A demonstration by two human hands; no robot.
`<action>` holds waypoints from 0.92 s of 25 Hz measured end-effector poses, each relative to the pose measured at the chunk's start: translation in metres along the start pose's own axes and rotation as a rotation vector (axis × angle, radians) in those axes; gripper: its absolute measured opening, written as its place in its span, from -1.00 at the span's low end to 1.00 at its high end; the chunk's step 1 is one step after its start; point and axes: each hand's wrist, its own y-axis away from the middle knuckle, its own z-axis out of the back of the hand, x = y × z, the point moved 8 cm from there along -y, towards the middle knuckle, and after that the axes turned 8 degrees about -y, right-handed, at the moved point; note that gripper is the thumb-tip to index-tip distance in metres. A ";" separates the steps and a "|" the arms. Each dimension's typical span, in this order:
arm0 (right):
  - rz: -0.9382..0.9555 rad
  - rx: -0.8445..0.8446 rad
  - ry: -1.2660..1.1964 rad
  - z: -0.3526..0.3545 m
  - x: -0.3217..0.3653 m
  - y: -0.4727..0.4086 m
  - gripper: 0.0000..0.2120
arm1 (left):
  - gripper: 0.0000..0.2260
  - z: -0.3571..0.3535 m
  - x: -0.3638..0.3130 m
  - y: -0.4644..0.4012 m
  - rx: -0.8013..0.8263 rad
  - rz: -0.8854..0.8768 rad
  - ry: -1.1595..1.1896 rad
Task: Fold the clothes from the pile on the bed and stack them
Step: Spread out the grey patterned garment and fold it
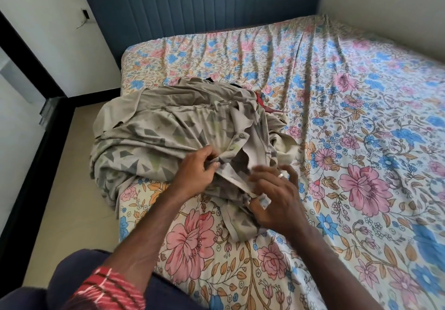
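A grey shirt (168, 126) with dark triangle print and buttons lies crumpled on top of the clothes pile at the bed's left edge, partly hanging over the side. My left hand (196, 170) pinches the shirt's buttoned front edge. My right hand (274, 196) grips the same edge lower down, thumb and fingers curled round the cloth. A red and a dark garment (261, 100) peek out behind the shirt; the pile beneath is mostly hidden.
The bed (349, 129) wears a wrinkled floral sheet, bare to the right and far side. A blue padded headboard (204, 4) stands behind. Beige floor (65, 189) and a dark door frame (31, 165) lie to the left.
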 end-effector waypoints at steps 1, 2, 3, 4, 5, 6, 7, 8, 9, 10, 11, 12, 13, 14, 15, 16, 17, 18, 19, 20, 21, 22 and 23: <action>0.041 0.020 -0.018 0.001 0.005 0.004 -0.93 | -0.83 0.003 -0.001 0.011 0.048 0.011 0.044; 0.057 0.050 -0.021 0.000 0.010 0.009 -0.89 | -0.83 0.001 -0.002 0.025 0.099 0.014 0.060; 0.048 0.091 -0.013 -0.004 0.013 0.014 -0.86 | -0.82 -0.003 -0.002 0.039 0.146 0.014 0.052; 0.012 0.137 -0.004 -0.009 0.013 0.018 -0.87 | -0.82 -0.008 -0.001 0.051 0.191 0.024 0.033; -0.039 0.191 0.001 -0.016 0.010 0.021 -0.90 | -0.82 -0.016 0.004 0.059 0.229 0.057 0.012; -0.084 0.249 0.016 -0.024 0.009 0.025 -0.93 | -0.82 -0.024 0.011 0.066 0.255 0.102 0.006; -0.108 0.301 0.038 -0.031 0.009 0.027 -0.88 | -0.84 -0.032 0.016 0.072 0.267 0.144 0.014; -0.107 0.356 0.051 -0.039 0.011 0.029 -0.82 | -0.87 -0.038 0.020 0.076 0.263 0.177 0.032; -0.093 0.407 0.059 -0.046 0.016 0.030 -0.77 | -0.91 -0.044 0.024 0.082 0.251 0.204 0.060; -0.067 0.455 0.057 -0.052 0.022 0.032 -0.74 | -0.94 -0.050 0.025 0.089 0.244 0.223 0.098; -0.040 0.484 0.053 -0.055 0.028 0.036 -0.72 | -0.95 -0.055 0.023 0.097 0.240 0.233 0.132; -0.016 0.489 0.042 -0.057 0.031 0.039 -0.71 | -0.93 -0.058 0.020 0.105 0.233 0.236 0.161; -0.003 0.482 0.018 -0.057 0.031 0.043 -0.70 | -0.86 -0.060 0.017 0.112 0.225 0.239 0.197; -0.002 0.455 -0.026 -0.057 0.029 0.047 -0.72 | -0.77 -0.062 0.016 0.117 0.213 0.247 0.250; -0.017 0.413 -0.087 -0.055 0.025 0.049 -0.75 | -0.66 -0.064 0.015 0.120 0.199 0.255 0.308; -0.044 0.368 -0.151 -0.054 0.020 0.051 -0.77 | -0.59 -0.065 0.014 0.122 0.183 0.269 0.349; -0.077 0.328 -0.213 -0.053 0.014 0.052 -0.78 | -0.59 -0.067 0.015 0.124 0.160 0.290 0.354; -0.109 0.291 -0.264 -0.053 0.009 0.054 -0.78 | -0.66 -0.068 0.014 0.124 0.127 0.310 0.346; -0.134 0.259 -0.298 -0.053 0.005 0.055 -0.77 | -0.76 -0.068 0.014 0.121 0.084 0.326 0.360; -0.148 0.229 -0.323 -0.051 0.004 0.055 -0.78 | -0.85 -0.066 0.014 0.120 0.031 0.341 0.401; -0.154 0.197 -0.355 -0.049 0.004 0.055 -0.82 | -0.90 -0.064 0.015 0.118 -0.017 0.355 0.457; -0.161 0.158 -0.398 -0.046 0.003 0.054 -0.85 | -0.92 -0.062 0.017 0.115 -0.057 0.364 0.503; -0.171 0.120 -0.449 -0.042 0.001 0.053 -0.87 | -0.91 -0.061 0.019 0.112 -0.088 0.361 0.525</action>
